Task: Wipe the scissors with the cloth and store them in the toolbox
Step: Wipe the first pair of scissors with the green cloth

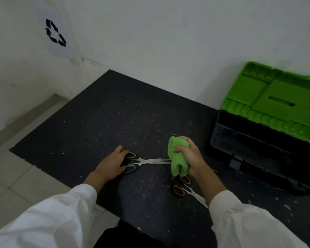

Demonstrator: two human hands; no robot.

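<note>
Two pairs of scissors lie on the dark speckled surface point(106, 119). The left grip point(111, 164) lies flat on the handles of the silver scissors with black-and-green handles point(148, 161). It presses them down with straight fingers and does not curl round them. Their blades point away from it toward the right grip point(191, 158), which is clenched tight round the soft green cloth point(178, 159). The cloth is bunched over the blade tips, so I think the wiping step is in hand. Just below the right grip, on its near side, lie the silver scissors with black-and-orange handles point(185, 190), and nothing touches them. The black plastic toolbox with the open green lid point(279, 176) stands near the right grip, on its outer side. Next, I think the cloth should rub along both blades, slowly, because the edges are sharp. After that a grip must curl round the handles, lift this pair and carry it into the box. The orange pair likely needs the same.
</note>
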